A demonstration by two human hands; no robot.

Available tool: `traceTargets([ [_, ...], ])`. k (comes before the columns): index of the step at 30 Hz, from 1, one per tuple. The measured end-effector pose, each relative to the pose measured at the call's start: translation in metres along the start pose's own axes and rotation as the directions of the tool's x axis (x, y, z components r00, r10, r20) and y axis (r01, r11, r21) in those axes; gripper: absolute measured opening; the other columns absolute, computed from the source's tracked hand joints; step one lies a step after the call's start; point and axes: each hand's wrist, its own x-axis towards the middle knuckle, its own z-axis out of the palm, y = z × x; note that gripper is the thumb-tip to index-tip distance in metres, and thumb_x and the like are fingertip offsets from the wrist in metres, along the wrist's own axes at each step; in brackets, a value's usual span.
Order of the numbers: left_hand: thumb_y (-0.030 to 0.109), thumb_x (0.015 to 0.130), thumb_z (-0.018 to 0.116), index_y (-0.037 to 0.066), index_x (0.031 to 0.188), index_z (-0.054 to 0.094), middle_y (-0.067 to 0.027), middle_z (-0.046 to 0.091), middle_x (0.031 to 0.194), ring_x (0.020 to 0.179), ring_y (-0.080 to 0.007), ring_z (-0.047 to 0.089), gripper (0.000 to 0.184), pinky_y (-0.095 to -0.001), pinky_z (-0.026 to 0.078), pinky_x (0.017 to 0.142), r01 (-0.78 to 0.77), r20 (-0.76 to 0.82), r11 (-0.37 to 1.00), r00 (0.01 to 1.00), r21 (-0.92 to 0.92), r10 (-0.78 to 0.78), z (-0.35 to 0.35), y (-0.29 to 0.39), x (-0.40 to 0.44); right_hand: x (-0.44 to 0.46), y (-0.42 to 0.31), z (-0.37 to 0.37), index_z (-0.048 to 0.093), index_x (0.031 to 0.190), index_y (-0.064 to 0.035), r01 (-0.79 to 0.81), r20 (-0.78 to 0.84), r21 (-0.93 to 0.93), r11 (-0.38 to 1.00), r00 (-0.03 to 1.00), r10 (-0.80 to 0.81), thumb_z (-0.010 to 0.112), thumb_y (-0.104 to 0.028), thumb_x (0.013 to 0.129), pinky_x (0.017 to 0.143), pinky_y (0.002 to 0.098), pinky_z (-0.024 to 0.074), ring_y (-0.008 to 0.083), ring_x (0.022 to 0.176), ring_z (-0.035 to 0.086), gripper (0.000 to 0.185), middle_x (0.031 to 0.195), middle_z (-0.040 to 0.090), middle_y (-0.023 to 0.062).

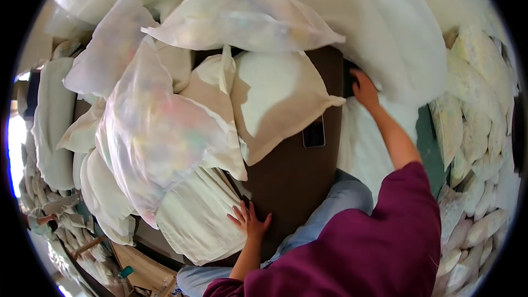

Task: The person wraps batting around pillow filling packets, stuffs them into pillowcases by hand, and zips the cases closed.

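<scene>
My left hand (251, 221) rests with its fingers spread at the edge of a folded stack of cream cloth (201, 217), partly on the brown tabletop (286, 173). At the far right of the table, my right hand (365, 89) reaches out with its fingers apart, beside white fabric (360, 143) and a dark gap. I see nothing held in either hand. Between them a dark phone (314, 133) lies on the tabletop, partly under the corner of a cream pillow (278, 102).
Stuffed white pillows with coloured patches, one at the left (159, 126) and one at the back (242, 16), crowd the table. A big white bundle (396, 33) bulges at the upper right. Piles of filled bags (478, 115) stand along the right side.
</scene>
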Motion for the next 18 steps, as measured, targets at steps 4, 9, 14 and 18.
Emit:
traceTargets([
  [4, 0.059, 0.066, 0.070, 0.008, 0.128, 0.053, -0.0091, 0.030, 0.150, 0.139, -0.0440, 0.020, 0.082, -0.0687, 0.009, 0.110, -0.009, -0.031, 0.999, 0.999, 0.036, 0.010, 0.000, 0.003, -0.001, -0.188, 0.020, 0.048, 0.042, 0.138, -0.0059, -0.533, 0.196, 0.243, 0.810, 0.845, 0.497, 0.069, -0.001, 0.067, 0.103, 0.0379, 0.0396, 0.0323, 0.124, 0.048, 0.076, 0.135, 0.049, 0.0182],
  [9, 0.058, 0.066, 0.069, 0.007, 0.129, 0.052, -0.0113, 0.030, 0.149, 0.139, -0.0449, 0.019, 0.083, -0.0677, 0.009, 0.110, -0.022, -0.030, 0.998, 0.999, 0.063, 0.024, 0.001, 0.005, -0.001, -0.283, 0.012, 0.126, 0.005, 0.149, 0.0010, -0.645, 0.502, 0.028, 0.763, 0.669, 0.547, 0.087, -0.032, 0.055, 0.117, 0.0423, 0.0165, 0.0385, 0.144, 0.011, 0.129, 0.155, 0.008, 0.0248],
  [14, 0.058, 0.067, 0.069, 0.008, 0.130, 0.051, -0.0128, 0.031, 0.149, 0.139, -0.0456, 0.017, 0.083, -0.0670, 0.007, 0.111, -0.027, -0.050, 0.997, 0.998, 0.075, 0.031, 0.002, 0.007, 0.000, -0.232, 0.033, 0.173, 0.029, 0.144, 0.0004, -0.577, 0.319, -0.139, 0.805, 0.743, 0.588, 0.079, -0.027, 0.069, 0.111, 0.0402, 0.0308, 0.0381, 0.138, 0.029, 0.094, 0.148, 0.030, 0.0243],
  [18, 0.058, 0.067, 0.069, 0.008, 0.130, 0.051, -0.0122, 0.032, 0.148, 0.140, -0.0442, 0.017, 0.083, -0.0657, 0.006, 0.112, -0.015, -0.060, 0.998, 0.998, 0.057, 0.018, 0.001, 0.009, -0.001, -0.192, 0.062, 0.177, 0.060, 0.112, -0.0012, -0.867, 0.353, 0.267, 0.420, 0.494, 0.795, 0.074, -0.015, 0.070, 0.075, 0.0427, 0.0508, 0.0336, 0.081, 0.064, 0.047, 0.096, 0.066, 0.0187],
])
